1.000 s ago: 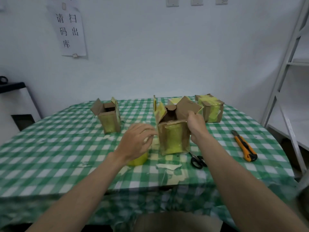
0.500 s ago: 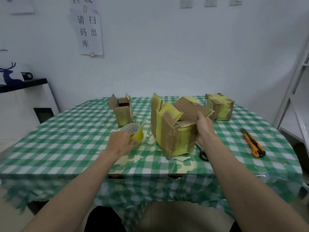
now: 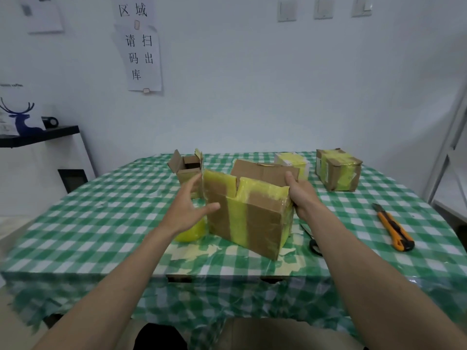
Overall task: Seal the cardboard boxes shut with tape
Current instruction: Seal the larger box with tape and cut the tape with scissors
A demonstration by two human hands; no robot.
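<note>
The left hand is open with fingers spread; the right hand is curled in a grip, both arms stretched forward.

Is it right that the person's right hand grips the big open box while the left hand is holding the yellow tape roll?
Not quite. In the head view the right hand does grip the big open box, but the left hand is open and empty; the yellow tape roll sits on the table beneath it.

Look above the table: the lower wall sheet reads 请扫码出库, and the sheet above it shows 区域.
</note>
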